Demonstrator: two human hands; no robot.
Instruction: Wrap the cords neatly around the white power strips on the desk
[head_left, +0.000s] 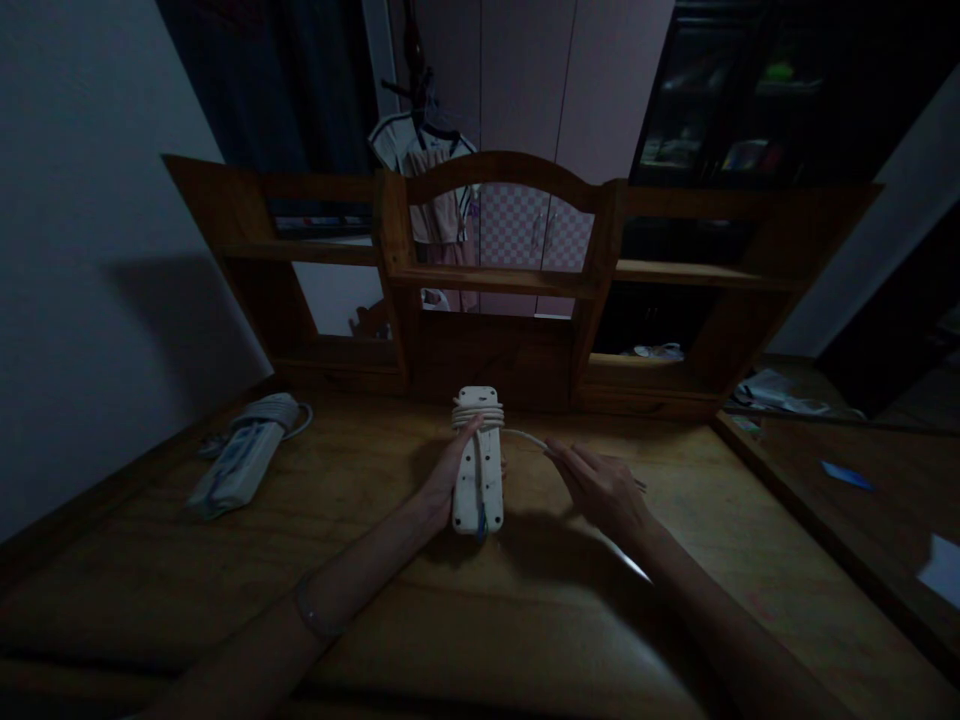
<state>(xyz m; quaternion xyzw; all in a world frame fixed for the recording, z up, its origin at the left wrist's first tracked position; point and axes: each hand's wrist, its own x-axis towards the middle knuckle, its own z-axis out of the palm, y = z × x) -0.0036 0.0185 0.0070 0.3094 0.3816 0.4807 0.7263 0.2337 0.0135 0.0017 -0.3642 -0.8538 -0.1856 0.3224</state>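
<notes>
A white power strip (480, 470) is held upright above the wooden desk (465, 600), with its white cord (478, 414) wound in several turns round its upper end. My left hand (448, 478) grips the strip from the left side, fingers closed round it. A loose stretch of the cord runs from the strip to my right hand (600, 485), which pinches it between thumb and fingers just right of the strip.
A second power strip (240, 455) with a bundled cord lies at the desk's left near the wall. A wooden shelf hutch (495, 280) stands along the back. Papers (780, 395) and a blue card (846, 475) lie at the right.
</notes>
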